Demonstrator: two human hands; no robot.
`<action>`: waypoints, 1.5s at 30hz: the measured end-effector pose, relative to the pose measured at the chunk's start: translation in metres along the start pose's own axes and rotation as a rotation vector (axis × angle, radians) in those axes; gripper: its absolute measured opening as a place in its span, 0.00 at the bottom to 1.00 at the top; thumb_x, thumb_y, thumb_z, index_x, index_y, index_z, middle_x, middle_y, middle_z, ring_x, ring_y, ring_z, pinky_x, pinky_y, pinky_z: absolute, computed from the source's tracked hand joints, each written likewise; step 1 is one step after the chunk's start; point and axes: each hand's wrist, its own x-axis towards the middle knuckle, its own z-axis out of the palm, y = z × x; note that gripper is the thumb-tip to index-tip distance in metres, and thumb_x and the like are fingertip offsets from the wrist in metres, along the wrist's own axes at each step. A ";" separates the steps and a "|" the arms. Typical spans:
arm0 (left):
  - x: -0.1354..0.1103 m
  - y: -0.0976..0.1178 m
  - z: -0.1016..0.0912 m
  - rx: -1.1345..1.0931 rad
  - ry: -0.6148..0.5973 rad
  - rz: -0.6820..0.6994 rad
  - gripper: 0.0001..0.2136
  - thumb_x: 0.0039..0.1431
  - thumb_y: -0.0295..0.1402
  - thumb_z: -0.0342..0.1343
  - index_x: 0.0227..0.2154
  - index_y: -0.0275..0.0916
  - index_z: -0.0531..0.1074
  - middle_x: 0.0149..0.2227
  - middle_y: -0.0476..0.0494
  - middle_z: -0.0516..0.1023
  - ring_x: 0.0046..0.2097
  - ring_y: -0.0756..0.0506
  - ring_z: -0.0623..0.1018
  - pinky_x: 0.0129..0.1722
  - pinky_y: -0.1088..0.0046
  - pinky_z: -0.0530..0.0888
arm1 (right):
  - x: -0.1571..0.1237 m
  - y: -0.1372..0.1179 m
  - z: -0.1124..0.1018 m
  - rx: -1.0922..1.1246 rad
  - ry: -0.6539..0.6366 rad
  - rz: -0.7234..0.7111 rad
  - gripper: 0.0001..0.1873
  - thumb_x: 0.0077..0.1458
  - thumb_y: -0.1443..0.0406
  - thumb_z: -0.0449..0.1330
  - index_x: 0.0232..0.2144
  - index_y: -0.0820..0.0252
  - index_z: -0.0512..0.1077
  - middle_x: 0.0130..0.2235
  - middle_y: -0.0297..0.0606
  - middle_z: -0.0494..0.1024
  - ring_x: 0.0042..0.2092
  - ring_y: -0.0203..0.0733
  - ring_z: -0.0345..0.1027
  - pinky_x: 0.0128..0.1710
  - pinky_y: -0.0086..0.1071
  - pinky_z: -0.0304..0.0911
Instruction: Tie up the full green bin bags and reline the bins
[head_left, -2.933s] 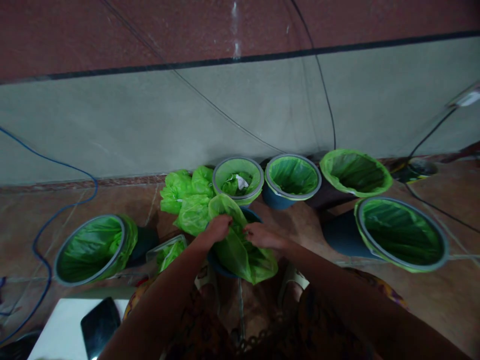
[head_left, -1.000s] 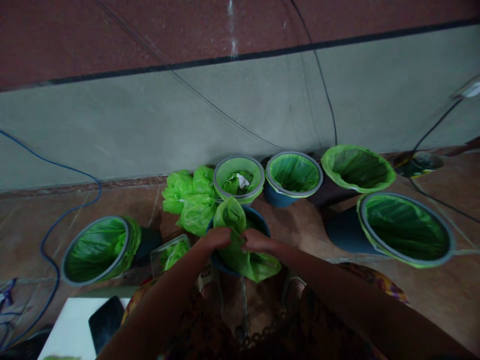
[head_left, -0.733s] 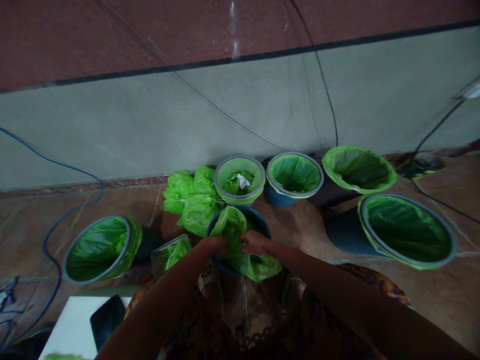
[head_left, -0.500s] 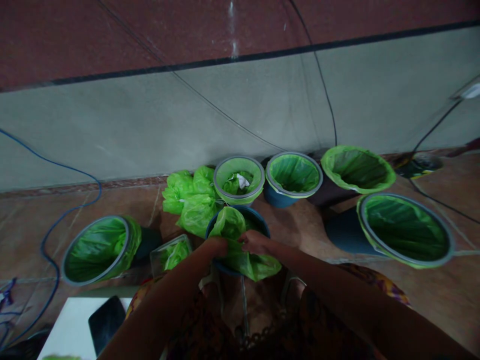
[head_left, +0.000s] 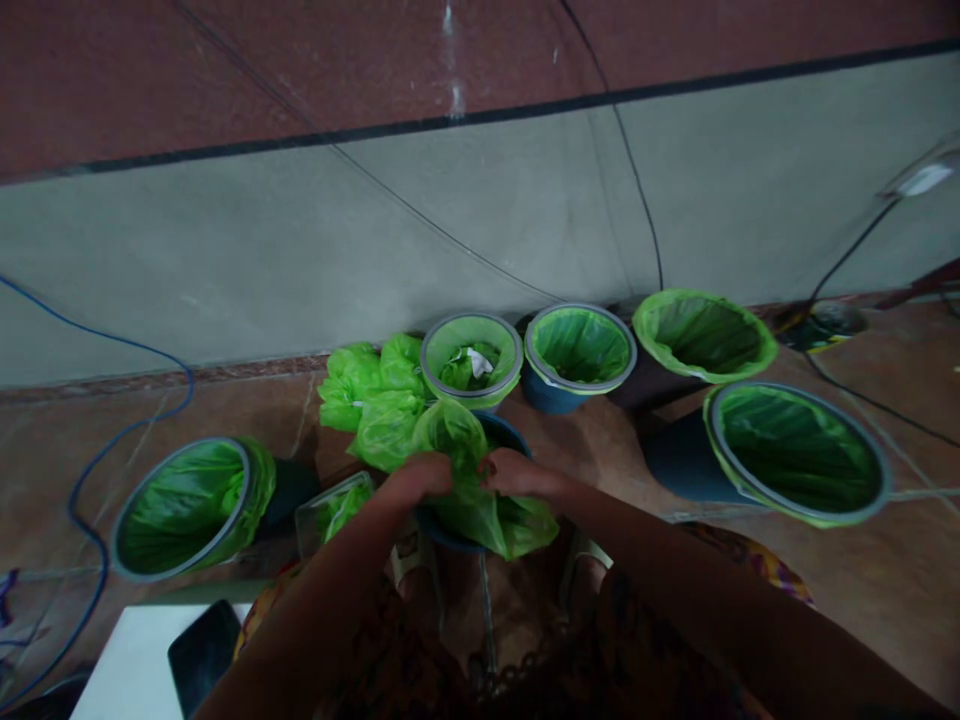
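Note:
A thin green plastic bag is gripped between my two hands, over a blue bin that stands between my feet. My left hand is closed on the bag's left side. My right hand pinches it on the right, close to the left hand. Part of the bag puffs up behind the hands, and a loose part hangs over the bin's front rim. The bag and hands hide most of the bin's inside. Just behind it stands a lined bin with green plastic and a white scrap inside.
Several bins with green liners stand around, among them a left bin and a right bin. Bunched green bags lie by the wall. A clear box holds green plastic. A phone rests on a white surface.
Both hands have lifted the bag slightly, and its back part now stands higher above the bin rim. The view has shifted a little.

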 end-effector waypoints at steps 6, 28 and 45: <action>-0.039 0.008 -0.074 -0.077 0.185 0.011 0.07 0.53 0.29 0.53 0.27 0.38 0.77 0.27 0.47 0.79 0.30 0.49 0.76 0.30 0.77 0.70 | -0.003 -0.004 -0.035 0.340 0.195 -0.027 0.16 0.49 0.73 0.60 0.43 0.67 0.76 0.27 0.33 0.75 0.26 0.32 0.64 0.26 0.25 0.59; -0.037 0.062 -0.093 -0.646 0.789 0.181 0.14 0.64 0.32 0.47 0.51 0.36 0.65 0.34 0.46 0.78 0.35 0.47 0.76 0.39 0.71 0.72 | -0.030 -0.071 -0.057 0.356 0.438 -0.369 0.15 0.55 0.58 0.55 0.23 0.62 0.68 0.21 0.30 0.67 0.25 0.31 0.56 0.26 0.26 0.53; 0.022 0.055 -0.022 -0.741 0.361 -0.079 0.16 0.62 0.31 0.44 0.22 0.35 0.72 0.18 0.47 0.69 0.21 0.50 0.67 0.27 0.72 0.66 | -0.070 -0.068 -0.093 0.696 0.414 -0.626 0.20 0.49 0.56 0.67 0.43 0.59 0.75 0.26 0.32 0.77 0.28 0.36 0.69 0.32 0.31 0.63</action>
